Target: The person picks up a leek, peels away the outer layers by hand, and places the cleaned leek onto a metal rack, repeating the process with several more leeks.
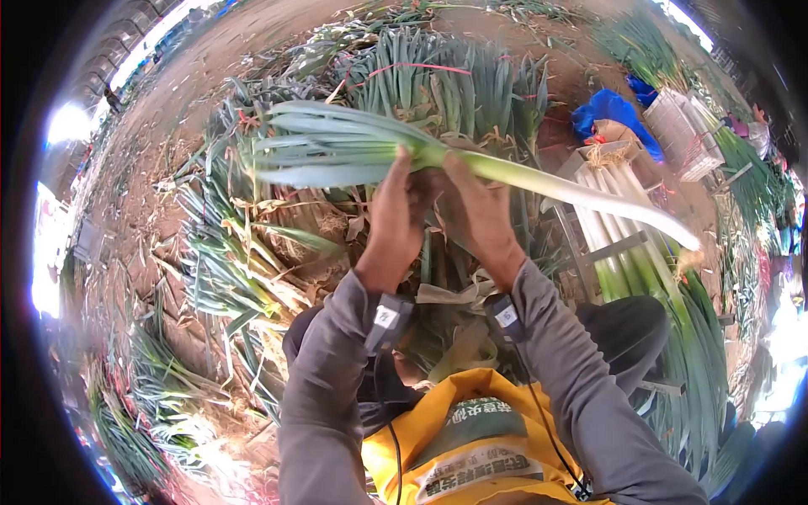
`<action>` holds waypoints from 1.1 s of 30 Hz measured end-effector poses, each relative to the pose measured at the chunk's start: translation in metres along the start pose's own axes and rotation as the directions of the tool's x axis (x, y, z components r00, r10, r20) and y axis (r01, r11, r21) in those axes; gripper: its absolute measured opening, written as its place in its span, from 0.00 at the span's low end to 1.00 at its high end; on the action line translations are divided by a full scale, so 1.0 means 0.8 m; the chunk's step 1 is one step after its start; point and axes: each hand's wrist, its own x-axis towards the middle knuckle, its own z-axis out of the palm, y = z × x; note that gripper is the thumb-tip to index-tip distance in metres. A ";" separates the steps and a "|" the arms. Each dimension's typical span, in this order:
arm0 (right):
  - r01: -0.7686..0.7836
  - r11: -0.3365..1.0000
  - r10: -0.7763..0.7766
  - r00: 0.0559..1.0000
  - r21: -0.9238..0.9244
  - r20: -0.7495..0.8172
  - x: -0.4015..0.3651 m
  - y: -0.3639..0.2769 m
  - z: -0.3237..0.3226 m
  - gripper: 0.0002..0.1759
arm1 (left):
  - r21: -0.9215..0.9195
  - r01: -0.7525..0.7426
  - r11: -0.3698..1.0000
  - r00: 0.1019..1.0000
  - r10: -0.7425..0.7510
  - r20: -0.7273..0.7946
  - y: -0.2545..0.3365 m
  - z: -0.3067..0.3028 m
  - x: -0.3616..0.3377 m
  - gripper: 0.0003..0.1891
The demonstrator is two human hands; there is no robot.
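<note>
A long leek with a white stem and fanned green leaves lies crosswise in both of my hands, its root end out to the right. My left hand grips it where the leaves begin. Close beside it, my right hand holds the lower part of the green, thumb on top. The fingers of both hands are partly hidden beneath the leek. Below and to the right, several cleaned leeks lie side by side in a wooden frame, white ends away from me.
Tied leek bundles stand ahead, with a loose pile to the left. Blue plastic and a pale crate are at the upper right. Leaf scraps litter the dirt floor. A yellow apron covers my lap.
</note>
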 end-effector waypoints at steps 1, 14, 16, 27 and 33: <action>0.058 0.996 -0.059 0.998 -0.072 -0.022 -0.001 -0.006 -0.007 0.20 | 0.143 -0.005 0.990 1.000 0.006 -0.012 -0.007 0.005 -0.001 0.18; 0.053 0.834 -0.125 0.988 -0.550 -0.095 -0.039 -0.052 -0.078 0.14 | -0.071 -0.386 0.920 0.922 0.387 0.005 0.065 -0.059 0.028 0.17; 0.095 0.936 -0.138 0.985 -0.339 -0.104 -0.037 -0.070 -0.079 0.14 | -0.086 -0.337 0.937 0.913 0.303 -0.273 0.087 -0.055 0.030 0.20; 0.196 0.705 0.053 0.944 -0.682 0.326 -0.056 -0.098 -0.089 0.17 | 0.402 0.200 0.894 0.979 -0.162 -0.127 -0.022 -0.019 0.015 0.21; 0.145 0.677 0.061 0.966 -0.722 0.252 -0.074 -0.106 -0.108 0.16 | 0.737 0.190 0.649 0.981 -0.161 -0.111 -0.024 -0.015 0.009 0.17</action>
